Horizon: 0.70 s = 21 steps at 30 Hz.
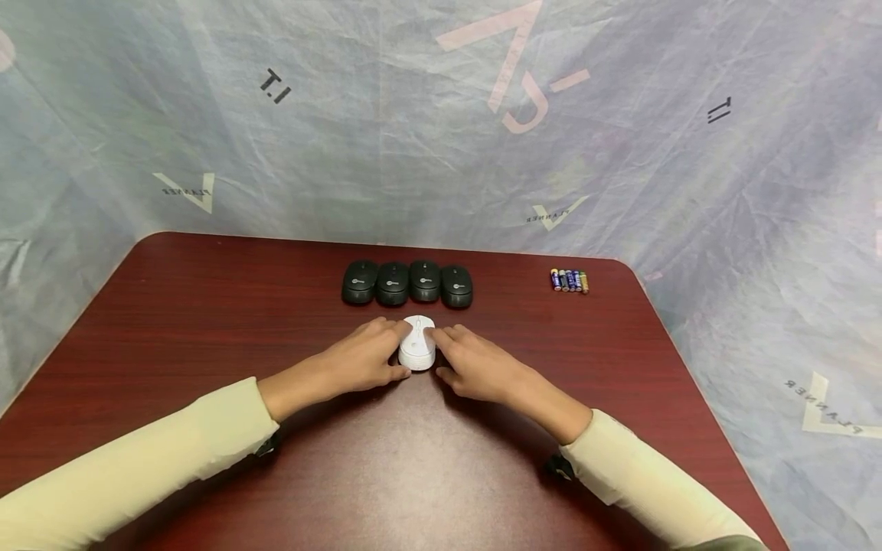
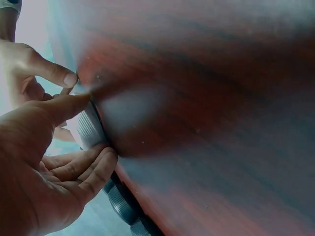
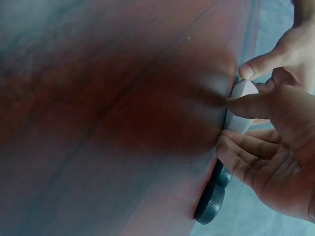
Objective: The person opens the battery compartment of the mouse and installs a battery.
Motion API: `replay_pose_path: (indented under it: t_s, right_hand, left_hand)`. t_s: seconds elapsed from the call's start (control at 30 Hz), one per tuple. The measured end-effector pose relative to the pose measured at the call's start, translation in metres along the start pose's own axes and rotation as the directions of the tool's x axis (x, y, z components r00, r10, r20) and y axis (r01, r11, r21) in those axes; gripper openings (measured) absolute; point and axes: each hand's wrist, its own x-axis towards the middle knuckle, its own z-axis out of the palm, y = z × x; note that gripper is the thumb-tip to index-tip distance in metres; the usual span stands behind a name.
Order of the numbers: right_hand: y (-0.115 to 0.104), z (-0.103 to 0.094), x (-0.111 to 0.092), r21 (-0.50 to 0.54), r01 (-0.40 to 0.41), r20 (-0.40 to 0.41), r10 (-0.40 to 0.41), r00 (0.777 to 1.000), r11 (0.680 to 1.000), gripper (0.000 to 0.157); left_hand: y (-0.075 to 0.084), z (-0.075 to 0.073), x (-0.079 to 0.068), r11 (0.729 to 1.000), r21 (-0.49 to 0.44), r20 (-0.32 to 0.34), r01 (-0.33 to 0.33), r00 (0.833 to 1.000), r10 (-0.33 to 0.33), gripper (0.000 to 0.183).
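A white computer mouse (image 1: pixel 416 353) lies on the table, its buttons facing the far edge. From its left side my left hand (image 1: pixel 365 358) holds it, the thumb at the near corner and an index finger over the top edge. My right hand (image 1: pixel 478 364) grips the opposite side in much the same way. In the left wrist view, the left hand (image 2: pixel 44 162) has thumb and fingers about the mouse's ribbed rear (image 2: pixel 88 129). The right wrist view shows the right hand (image 3: pixel 283 147) likewise, with fingertips low at the mouse's side (image 3: pixel 237 123).
Several black mice (image 1: pixel 393 284) stand in a row just beyond the white one. Toward the far right corner lie several small batteries (image 1: pixel 570 281) side by side. A printed grey sheet (image 1: pixel 386 138) hangs behind the dark red table (image 1: pixel 227 306) and along its sides.
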Motion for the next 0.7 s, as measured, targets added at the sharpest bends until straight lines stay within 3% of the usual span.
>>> replay_pose_path:
  t_s: [0.03,0.1,0.27,0.53,0.7]
  right_hand:
    - [0.000,0.000,0.001,0.004,0.000,-0.009,0.000,1.000,1.000,0.061]
    - [0.000,0.001,0.003,0.007,0.003,-0.027,-0.002,1.000,1.000,0.060]
    - [0.000,0.005,0.005,-0.037,0.023,-0.060,-0.025,0.998,0.999,0.062]
    - [-0.003,0.005,0.001,-0.066,-0.003,-0.101,-0.004,0.995,0.998,0.064]
    - [0.001,0.006,0.002,-0.064,0.023,-0.151,-0.033,0.988,0.998,0.057]
  left_hand:
    - [-0.010,0.009,0.002,1.000,0.015,-0.017,-0.016,1.000,0.016,0.050]
    - [-0.007,0.006,0.002,0.999,0.036,-0.012,-0.019,1.000,0.019,0.052]
    - [0.037,-0.034,-0.005,0.997,0.069,0.066,0.034,0.997,-0.039,0.050]
    - [0.037,-0.038,-0.006,0.998,-0.010,0.083,0.059,0.995,-0.058,0.050]
    - [0.034,-0.042,-0.006,0.995,-0.057,0.105,0.076,0.992,-0.070,0.052]
